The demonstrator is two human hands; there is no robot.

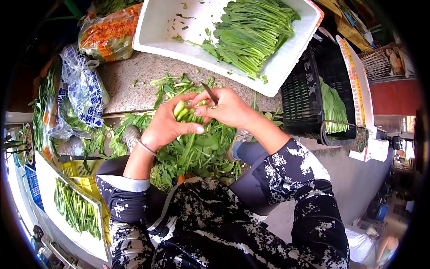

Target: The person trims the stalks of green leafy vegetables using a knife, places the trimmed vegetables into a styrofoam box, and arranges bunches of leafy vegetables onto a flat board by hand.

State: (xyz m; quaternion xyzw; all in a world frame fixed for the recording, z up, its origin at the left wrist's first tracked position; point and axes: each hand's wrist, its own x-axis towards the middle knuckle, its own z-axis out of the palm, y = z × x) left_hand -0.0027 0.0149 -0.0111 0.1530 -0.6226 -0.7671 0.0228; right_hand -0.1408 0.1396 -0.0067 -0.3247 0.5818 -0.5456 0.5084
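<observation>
While the left fingers (192, 128) wrapped a bunch of leafy-green stems (190, 112), seemingly to keep the ends even, the right fingers (219, 96) gripped a knife (209, 92) just beside it; loose leaves (197, 150) lay below both, aligned greens (255, 36) in a foam box (159, 27) beyond.

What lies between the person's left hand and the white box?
In the head view, loose leafy greens on a stone slab lie between the left hand and that box.
</observation>
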